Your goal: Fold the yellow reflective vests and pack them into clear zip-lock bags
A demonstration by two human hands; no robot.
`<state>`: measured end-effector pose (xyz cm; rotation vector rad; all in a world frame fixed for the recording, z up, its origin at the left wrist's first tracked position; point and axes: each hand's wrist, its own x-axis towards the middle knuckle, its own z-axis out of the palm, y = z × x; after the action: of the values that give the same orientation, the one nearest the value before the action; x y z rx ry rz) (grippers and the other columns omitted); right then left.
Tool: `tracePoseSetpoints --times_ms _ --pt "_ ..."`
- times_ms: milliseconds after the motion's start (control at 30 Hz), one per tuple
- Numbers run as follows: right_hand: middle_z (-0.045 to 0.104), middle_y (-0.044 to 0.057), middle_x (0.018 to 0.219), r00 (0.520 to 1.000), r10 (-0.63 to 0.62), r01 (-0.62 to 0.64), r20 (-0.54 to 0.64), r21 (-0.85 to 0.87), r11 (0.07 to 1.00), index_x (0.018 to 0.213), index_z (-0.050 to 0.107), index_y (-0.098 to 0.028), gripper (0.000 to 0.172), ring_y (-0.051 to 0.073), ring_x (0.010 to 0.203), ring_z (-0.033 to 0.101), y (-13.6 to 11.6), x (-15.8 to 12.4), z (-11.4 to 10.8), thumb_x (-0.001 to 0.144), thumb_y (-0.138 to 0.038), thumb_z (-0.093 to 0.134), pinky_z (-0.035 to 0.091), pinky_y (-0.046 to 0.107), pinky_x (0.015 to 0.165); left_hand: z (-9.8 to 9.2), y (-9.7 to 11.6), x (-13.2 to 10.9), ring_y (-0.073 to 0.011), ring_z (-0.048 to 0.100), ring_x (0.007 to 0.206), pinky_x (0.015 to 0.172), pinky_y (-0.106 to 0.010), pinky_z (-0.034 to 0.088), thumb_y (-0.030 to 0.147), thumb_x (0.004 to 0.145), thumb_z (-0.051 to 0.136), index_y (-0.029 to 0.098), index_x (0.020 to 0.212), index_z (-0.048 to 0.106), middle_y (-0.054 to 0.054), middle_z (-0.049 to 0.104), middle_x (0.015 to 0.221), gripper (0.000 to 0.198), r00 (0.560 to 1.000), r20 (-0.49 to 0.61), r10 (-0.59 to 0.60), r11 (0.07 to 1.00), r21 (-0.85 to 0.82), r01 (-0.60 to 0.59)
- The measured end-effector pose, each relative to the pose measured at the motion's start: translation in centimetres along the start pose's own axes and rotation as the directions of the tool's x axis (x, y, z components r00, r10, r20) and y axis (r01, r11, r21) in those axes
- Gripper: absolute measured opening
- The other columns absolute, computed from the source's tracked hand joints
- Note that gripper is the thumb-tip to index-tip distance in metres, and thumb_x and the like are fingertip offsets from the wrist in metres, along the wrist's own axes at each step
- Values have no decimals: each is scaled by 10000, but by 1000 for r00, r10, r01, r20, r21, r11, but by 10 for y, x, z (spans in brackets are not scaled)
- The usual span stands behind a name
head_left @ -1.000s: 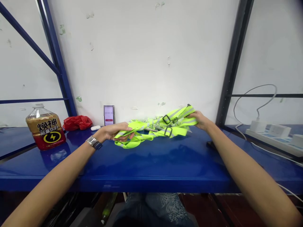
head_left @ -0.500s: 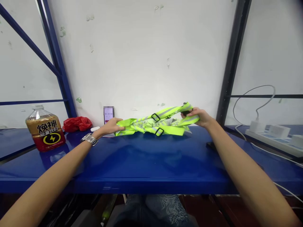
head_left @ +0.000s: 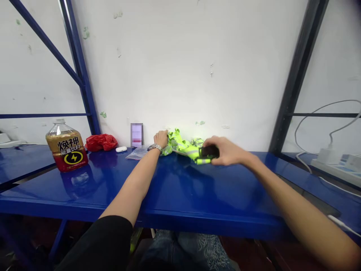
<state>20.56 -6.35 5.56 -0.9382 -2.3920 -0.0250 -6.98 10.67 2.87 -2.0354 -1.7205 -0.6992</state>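
A bunched neon-yellow reflective strap vest [head_left: 184,146] with grey stripes lies on the blue tabletop close to the wall. My left hand [head_left: 161,138], a metal watch on its wrist, grips the vest's left end; some of its fingertips are hidden behind the fabric. At the other end my right hand [head_left: 221,150] is curled round the vest, thumb below and fingers above, with a dark part of it inside the grasp. Just left of my left wrist lies a clear plastic bag [head_left: 137,152], flat on the table.
On the left stand a large drink bottle [head_left: 69,146] and a crumpled red plastic bag [head_left: 101,142]. A phone [head_left: 137,134] leans on the wall near a small white case [head_left: 121,149]. A dark flat device [head_left: 310,194] and a power strip [head_left: 335,165] with cables lie right.
My hands have come closer together, and the stretched straps have gathered into a lower, shorter bundle. My left hand has moved right. The view has shifted slightly.
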Motion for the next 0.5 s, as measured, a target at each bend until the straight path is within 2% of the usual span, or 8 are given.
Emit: tracePoseSetpoints --times_ms 67,133,233,333,433,500 --pt "621 74 892 987 -41 52 153 -68 996 948 619 -163 376 217 795 547 -8 -1 27 587 -245 683 432 319 668 -3 -4 3 -268 599 991 819 -340 421 199 895 454 174 1180 578 -157 638 1060 312 997 53 63 998 -12 -63" --pt "598 91 887 965 -62 85 256 -82 993 961 600 -154 384 233 817 533 -15 -3 53 612 -288 685 433 328 671 -12 -9 8 -258 607 999 833 -318 426 196 837 534 190 1171 597 -132 662 1052 340 982 123 146 989 -34 -143" --pt "579 128 952 965 -53 76 257 -81 994 1012 577 -135 393 271 921 516 -22 -4 78 668 -310 652 445 356 726 -28 -16 16 -236 611 1018 846 -270 432 198 737 627 224 1170 613 -78 686 1065 433 942 227 245 969 -68 -236" --pt "569 153 1015 971 -25 48 239 -87 995 1051 574 -121 426 293 973 503 -26 -2 87 685 -325 649 446 380 767 -42 -19 19 -248 616 1022 870 -289 428 176 681 656 231 1263 561 -85 680 1114 592 915 291 280 960 -68 -272" --pt "570 157 1020 973 11 13 231 -103 995 1051 598 -116 427 298 978 507 -27 -1 88 691 -338 658 444 377 766 -52 -11 10 -325 589 1051 925 -440 388 167 732 614 177 1404 409 -176 657 1122 703 930 277 240 969 -15 -246" --pt "573 154 1013 976 37 -9 215 -129 992 1052 616 -120 420 297 971 516 -27 -1 88 697 -340 660 441 368 757 -61 3 -7 -373 500 1163 968 -543 308 156 827 500 125 1468 268 -244 582 1213 683 959 158 236 969 33 -244"
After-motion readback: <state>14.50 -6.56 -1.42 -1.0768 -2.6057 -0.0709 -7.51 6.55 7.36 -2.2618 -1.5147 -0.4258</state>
